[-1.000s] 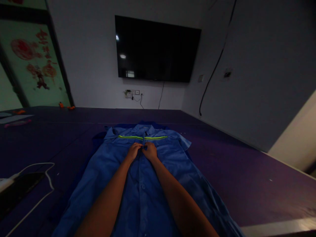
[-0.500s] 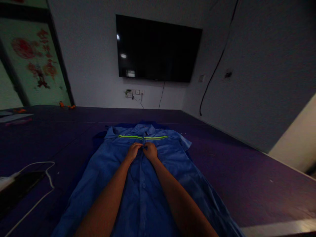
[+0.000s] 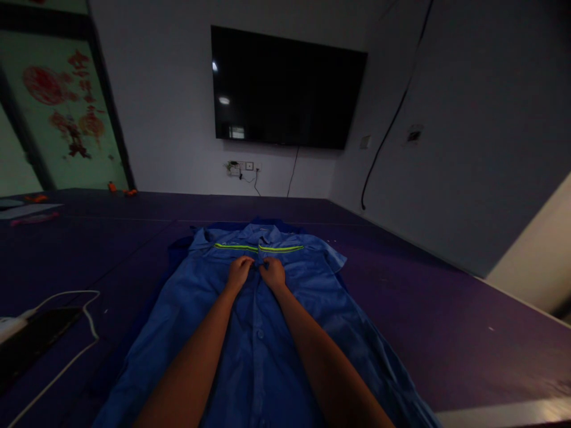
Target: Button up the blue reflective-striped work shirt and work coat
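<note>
A blue short-sleeved shirt [image 3: 298,309] lies spread out, front up, with its collar at the far end and a yellow-green stripe across the chest. Both hands meet at its front placket just below the stripe. My left hand [image 3: 241,271] pinches the placket's left side, fingertips together. Opposite it, my right hand [image 3: 272,272] pinches the cloth on the right side. The fingertips hide whatever small part lies between them. Lower on the placket a button [image 3: 260,334] shows. Darker blue cloth [image 3: 179,248] sticks out from beneath the shirt.
The shirt rests on a purple surface [image 3: 401,285]. At the left lie a dark phone-like slab [image 3: 44,339] and a white cable [image 3: 94,327]. Farther off are flat papers [image 3: 31,211] and small orange objects [image 3: 129,192]. A television [image 3: 285,89] hangs on the wall.
My left hand's fingertips have drawn slightly left, widening the gap between the two hands a little. The shirt lies in nearly the same place.
</note>
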### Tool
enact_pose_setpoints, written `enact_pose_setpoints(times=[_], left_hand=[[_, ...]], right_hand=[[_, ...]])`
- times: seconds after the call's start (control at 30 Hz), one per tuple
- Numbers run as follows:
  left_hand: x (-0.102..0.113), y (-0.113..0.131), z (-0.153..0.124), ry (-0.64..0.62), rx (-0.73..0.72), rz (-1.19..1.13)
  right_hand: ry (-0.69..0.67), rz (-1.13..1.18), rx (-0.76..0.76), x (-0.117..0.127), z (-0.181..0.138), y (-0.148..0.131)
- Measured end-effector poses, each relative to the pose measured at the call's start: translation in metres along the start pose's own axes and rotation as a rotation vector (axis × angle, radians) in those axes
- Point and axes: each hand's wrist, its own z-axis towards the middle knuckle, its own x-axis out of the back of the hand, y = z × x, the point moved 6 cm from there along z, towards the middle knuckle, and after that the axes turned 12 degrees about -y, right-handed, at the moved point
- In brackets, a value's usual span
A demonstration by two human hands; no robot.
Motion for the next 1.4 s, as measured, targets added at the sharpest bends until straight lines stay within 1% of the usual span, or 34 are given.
enact_pose_setpoints(times=[0.13,0.3,0.43,0.53,0.7,0.87,0.97,1.07,1.17,1.23,1.3,1.4], left_hand=[[-0.001,0.003,-0.001,-0.002,-0.03,0.075],[-0.001,0.005,-0.002,0.006,-0.072,0.107],[0.005,0.014,-0.008,0.061,-0.09,0.163],[0.008,0.022,-0.017,0.089,-0.086,0.245],[0.004,0.028,-0.037,0.04,-0.053,0.322],[0.0,0.036,-0.054,0.01,-0.052,0.391],[0.003,0.039,-0.063,0.004,-0.051,0.391],[0.007,0.039,-0.073,-0.001,-0.047,0.386],[0.007,0.037,-0.08,-0.064,-0.059,0.35],[0.003,0.036,-0.083,-0.12,-0.069,0.321],[0.0,0.037,-0.083,-0.154,-0.071,0.306],[-0.004,0.036,-0.08,-0.167,-0.049,0.312]], right_hand=[[0.036,0.079,0.004,-0.001,0.003,0.004],[0.114,0.249,0.002,0.003,0.004,0.008],[0.159,0.377,0.034,0.009,0.0,0.007],[0.157,0.424,0.042,0.01,-0.007,0.006],[0.107,0.408,0.081,0.012,-0.025,0.002],[-0.001,0.362,0.199,0.012,-0.044,-0.007],[-0.058,0.349,0.274,0.015,-0.058,-0.012],[-0.112,0.32,0.312,0.02,-0.072,-0.016],[-0.188,0.259,0.315,0.023,-0.084,-0.019],[-0.228,0.211,0.288,0.023,-0.088,-0.021],[-0.248,0.17,0.256,0.023,-0.089,-0.023],[-0.257,0.129,0.241,0.023,-0.086,-0.025]])
